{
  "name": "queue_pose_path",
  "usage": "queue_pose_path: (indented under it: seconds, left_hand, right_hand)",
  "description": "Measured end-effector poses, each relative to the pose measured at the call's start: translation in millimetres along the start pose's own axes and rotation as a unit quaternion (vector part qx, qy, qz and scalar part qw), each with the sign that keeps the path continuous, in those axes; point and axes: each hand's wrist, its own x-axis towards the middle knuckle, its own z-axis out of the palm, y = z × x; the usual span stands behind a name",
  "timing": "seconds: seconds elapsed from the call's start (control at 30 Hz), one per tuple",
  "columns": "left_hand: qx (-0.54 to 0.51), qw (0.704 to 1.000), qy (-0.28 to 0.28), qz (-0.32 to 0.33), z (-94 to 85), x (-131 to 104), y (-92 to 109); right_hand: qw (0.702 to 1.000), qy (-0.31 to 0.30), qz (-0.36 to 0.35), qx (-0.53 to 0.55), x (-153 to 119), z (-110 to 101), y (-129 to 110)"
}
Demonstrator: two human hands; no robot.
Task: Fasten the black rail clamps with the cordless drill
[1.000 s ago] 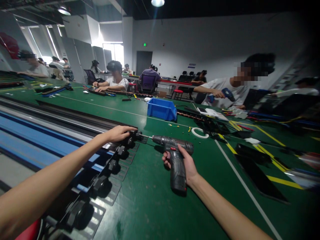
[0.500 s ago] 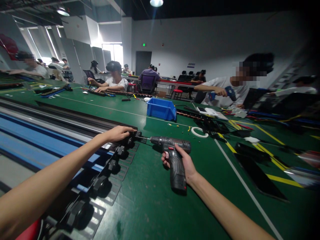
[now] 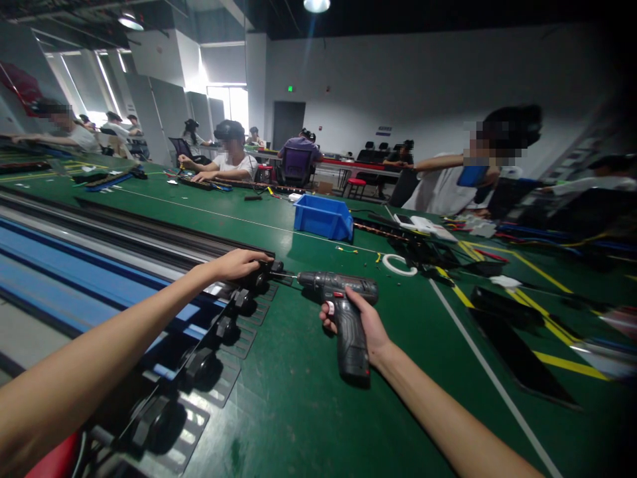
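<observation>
My right hand is wrapped round the grip of a black cordless drill. The drill points left, and its long bit reaches the end of a dark rail at the far end of a row of black knobs. My left hand lies palm down on that rail end, beside the bit's tip, fingers stretched out. Where bit and rail meet is too small to make out. Long blue and silver profiles run left from the knobs. Slotted black plates stick out beneath the knobs.
A blue bin stands beyond the drill on the green table. Right of it lie a white ring, cables and a flat black panel. Across the table a person holds a blue tool; other people sit further back.
The person across the table at the right has raised an arm and tilted the blue tool. My hands and the drill hold nearly the same place; the view has shifted slightly.
</observation>
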Motion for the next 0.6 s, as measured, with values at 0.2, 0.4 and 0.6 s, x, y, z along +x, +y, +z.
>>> queue_pose_path:
  seconds: [0.2,0.4,0.6]
  left_hand:
    - [0.001,1.000,-0.001,0.003,-0.2,0,1]
    - [0.002,1.000,-0.002,0.007,-0.9,2,4]
    - [0.005,1.000,-0.004,0.021,-1.7,2,4]
  right_hand:
    - [0.998,0.020,0.001,-0.067,-1,6,-8]
    - [0.988,0.055,-0.013,-0.142,-2,15,-14]
    - [0.992,0.012,0.007,-0.128,0,11,-11]
